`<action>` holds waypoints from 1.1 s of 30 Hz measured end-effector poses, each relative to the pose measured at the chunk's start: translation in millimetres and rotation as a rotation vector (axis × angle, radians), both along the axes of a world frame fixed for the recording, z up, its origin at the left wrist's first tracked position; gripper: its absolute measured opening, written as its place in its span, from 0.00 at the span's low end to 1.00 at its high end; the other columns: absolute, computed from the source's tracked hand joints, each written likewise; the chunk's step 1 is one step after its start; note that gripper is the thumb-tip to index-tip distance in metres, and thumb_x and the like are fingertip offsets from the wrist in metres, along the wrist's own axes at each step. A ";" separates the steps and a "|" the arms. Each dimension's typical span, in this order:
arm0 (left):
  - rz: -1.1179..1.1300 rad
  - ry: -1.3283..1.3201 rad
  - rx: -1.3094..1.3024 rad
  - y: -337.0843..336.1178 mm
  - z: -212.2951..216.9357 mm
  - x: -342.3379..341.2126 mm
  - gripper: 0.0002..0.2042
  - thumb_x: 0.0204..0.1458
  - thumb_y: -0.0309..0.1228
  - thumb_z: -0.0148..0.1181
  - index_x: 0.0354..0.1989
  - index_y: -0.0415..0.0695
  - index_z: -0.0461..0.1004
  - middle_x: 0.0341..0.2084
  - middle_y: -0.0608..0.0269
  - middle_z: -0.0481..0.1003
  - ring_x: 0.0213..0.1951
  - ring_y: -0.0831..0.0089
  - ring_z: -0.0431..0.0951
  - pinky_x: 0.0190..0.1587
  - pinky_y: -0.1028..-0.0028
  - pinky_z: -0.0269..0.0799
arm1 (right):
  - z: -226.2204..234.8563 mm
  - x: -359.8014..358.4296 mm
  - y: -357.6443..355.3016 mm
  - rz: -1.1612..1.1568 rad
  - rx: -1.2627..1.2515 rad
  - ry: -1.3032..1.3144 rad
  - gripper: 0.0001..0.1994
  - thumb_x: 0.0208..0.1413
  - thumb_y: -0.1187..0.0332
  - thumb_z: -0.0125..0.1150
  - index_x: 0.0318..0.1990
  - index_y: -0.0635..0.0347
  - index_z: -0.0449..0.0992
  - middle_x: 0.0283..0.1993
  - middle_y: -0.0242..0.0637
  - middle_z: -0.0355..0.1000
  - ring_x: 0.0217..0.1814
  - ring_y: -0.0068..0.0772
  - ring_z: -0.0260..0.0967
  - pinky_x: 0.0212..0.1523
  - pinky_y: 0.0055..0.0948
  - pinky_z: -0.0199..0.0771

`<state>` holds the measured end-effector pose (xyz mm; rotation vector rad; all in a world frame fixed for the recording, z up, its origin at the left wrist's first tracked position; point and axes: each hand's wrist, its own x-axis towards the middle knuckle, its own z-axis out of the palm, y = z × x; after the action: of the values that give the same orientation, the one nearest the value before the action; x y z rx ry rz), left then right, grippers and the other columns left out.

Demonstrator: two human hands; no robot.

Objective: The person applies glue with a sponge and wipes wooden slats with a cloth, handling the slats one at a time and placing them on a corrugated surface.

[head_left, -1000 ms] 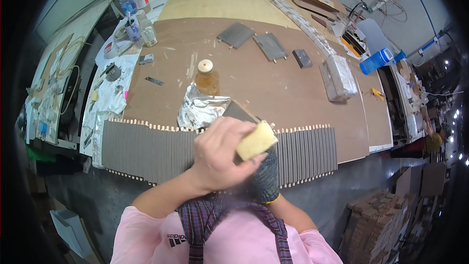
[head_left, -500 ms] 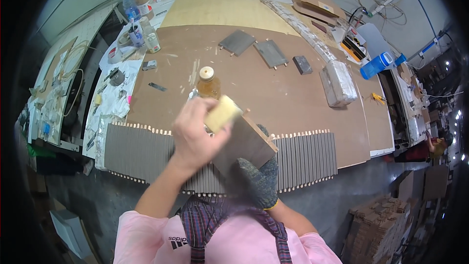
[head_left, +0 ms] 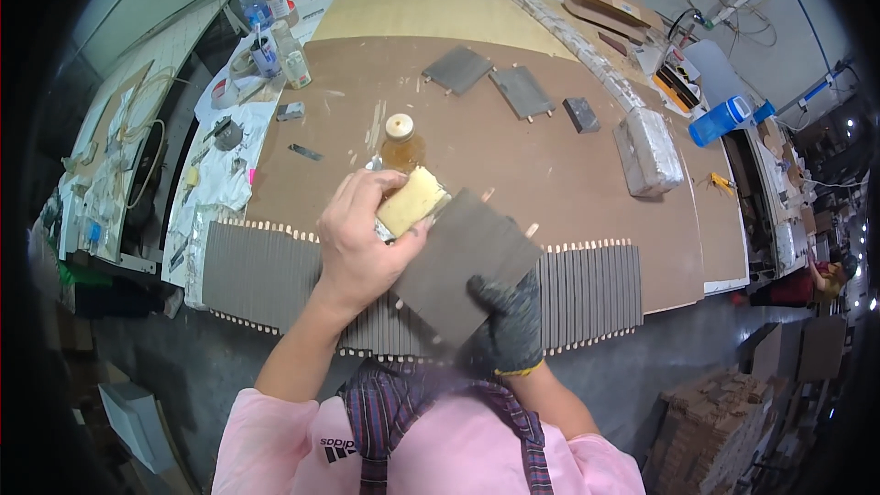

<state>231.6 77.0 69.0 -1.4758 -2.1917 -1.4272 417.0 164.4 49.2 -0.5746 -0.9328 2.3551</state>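
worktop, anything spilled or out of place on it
Pale streaks mar the brown board left of the white-capped bottle, perhaps dried residue. Farther right, two gray pegged panels lie flat and skewed, unlike the on-edge row at the near edge.

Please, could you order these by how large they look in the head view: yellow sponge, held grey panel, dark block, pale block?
1. Held grey panel
2. Pale block
3. Yellow sponge, partly covered by fingers
4. Dark block
Panel and sponge seem nearer the camera, so true sizes may differ.

A yellow sponge (head_left: 412, 203) is held beside a slanted, pegged grey panel (head_left: 466, 255).
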 end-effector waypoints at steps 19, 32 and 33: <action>-0.381 0.171 -0.096 -17.8 2.8 33.0 0.19 0.32 0.23 0.65 0.39 0.42 0.78 0.38 0.60 0.78 0.39 0.58 0.77 0.41 0.63 0.76 | -8.2 -0.2 48.5 -0.062 -0.237 0.039 0.33 0.45 0.81 0.59 0.64 0.66 0.63 0.55 0.47 0.70 0.55 0.48 0.73 0.59 0.45 0.77; -0.596 0.269 -0.219 -22.1 11.0 18.4 0.18 0.34 0.22 0.63 0.39 0.42 0.78 0.39 0.60 0.78 0.42 0.56 0.77 0.44 0.61 0.76 | -4.3 5.7 45.0 -0.063 -0.239 -0.004 0.34 0.45 0.81 0.57 0.65 0.65 0.61 0.56 0.49 0.69 0.57 0.51 0.71 0.60 0.48 0.76; -0.530 0.218 -0.175 -23.4 9.7 17.7 0.18 0.34 0.22 0.63 0.39 0.42 0.78 0.39 0.60 0.78 0.42 0.56 0.77 0.44 0.61 0.76 | -3.5 6.2 44.5 -0.050 -0.237 0.011 0.34 0.45 0.81 0.57 0.65 0.65 0.61 0.56 0.49 0.69 0.57 0.51 0.71 0.60 0.48 0.76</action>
<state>249.4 53.6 78.8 -2.2793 -1.9149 -1.1329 423.2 208.8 45.7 -0.6681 -0.6306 2.4370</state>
